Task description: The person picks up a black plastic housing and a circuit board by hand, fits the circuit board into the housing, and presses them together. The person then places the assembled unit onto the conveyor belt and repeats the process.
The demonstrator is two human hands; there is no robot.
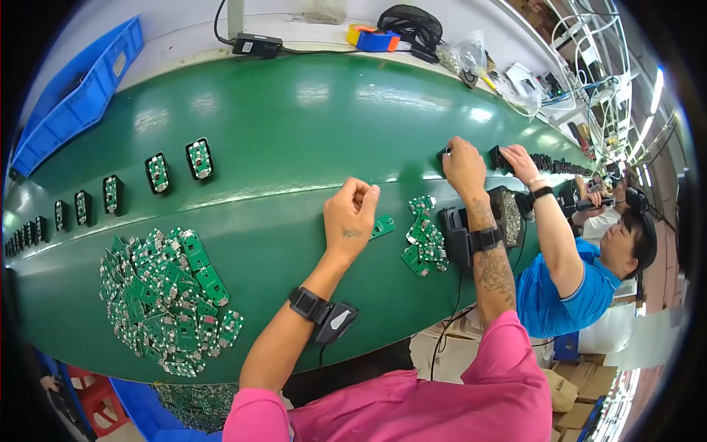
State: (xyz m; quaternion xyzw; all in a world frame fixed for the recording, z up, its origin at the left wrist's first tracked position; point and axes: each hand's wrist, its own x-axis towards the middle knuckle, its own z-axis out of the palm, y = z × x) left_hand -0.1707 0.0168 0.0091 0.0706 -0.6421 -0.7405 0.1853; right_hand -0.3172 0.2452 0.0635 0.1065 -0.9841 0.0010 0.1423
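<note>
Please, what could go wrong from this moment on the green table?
Boards from the large pile might fall, because it reaches close to the near edge of the table.

The dark wrist unit on the right arm is very near the small board pile and could disturb it.

The left hand might knock the loose board beside it.

Honestly, can't read a single word here. There's a pale label (119, 63) on the blue bin (79, 116) at 10 o'clock, but it's just a blur. The black power adapter (259, 47) around 11 has a light patch like a sticker, too small to make out. Toward 6, the left wrist's black device (337, 324) shows a plain white shape, no legible letters.
</note>
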